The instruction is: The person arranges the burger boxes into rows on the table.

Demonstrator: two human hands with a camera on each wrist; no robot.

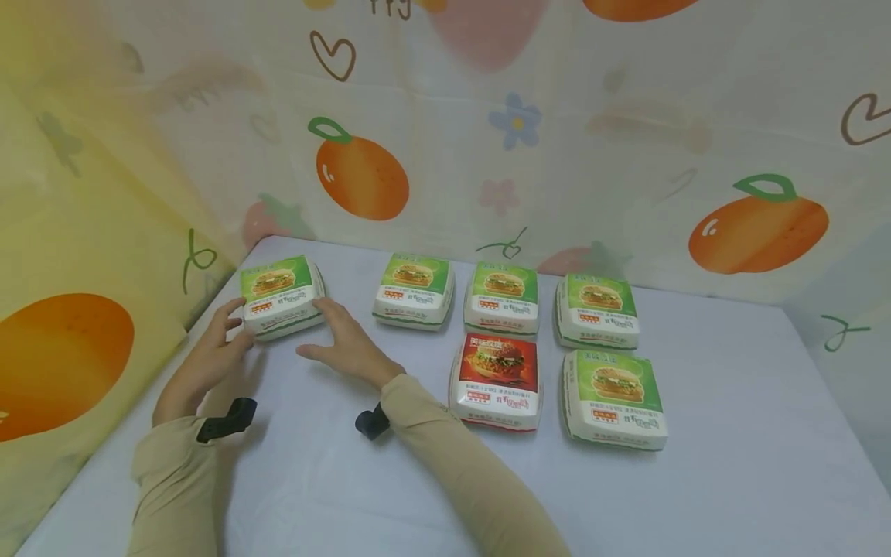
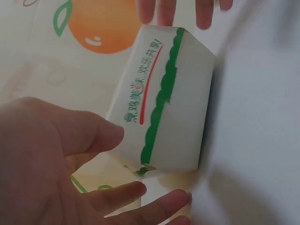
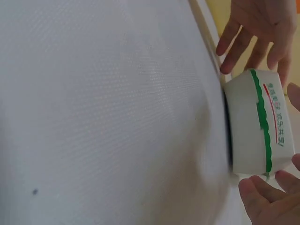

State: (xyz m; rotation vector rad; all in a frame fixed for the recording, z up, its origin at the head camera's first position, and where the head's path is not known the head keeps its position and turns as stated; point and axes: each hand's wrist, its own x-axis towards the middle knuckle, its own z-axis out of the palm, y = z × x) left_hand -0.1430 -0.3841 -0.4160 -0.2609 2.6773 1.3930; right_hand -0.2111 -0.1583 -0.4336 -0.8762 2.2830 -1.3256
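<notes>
A white burger box [image 1: 281, 298] with a green top panel and a burger picture sits at the far left of the table. My left hand [image 1: 209, 363] is at its left side, thumb and fingers spread apart. From the other side comes my right hand [image 1: 351, 344], fingertips right at the box's right edge and thumb held away from it. In the left wrist view the box's white front [image 2: 159, 103] shows a green scalloped band and a red line, with the left thumb overlapping its near end. The right wrist view shows the same box [image 3: 258, 126] between both hands.
To the right stand more green-topped burger boxes: one [image 1: 414, 292], another [image 1: 501, 300] and a third [image 1: 597, 311] in the back row, one [image 1: 614, 399] in front. A red-topped box [image 1: 495, 381] is beside the front one. Fruit-printed cloth [image 1: 445, 155] hangs behind the table.
</notes>
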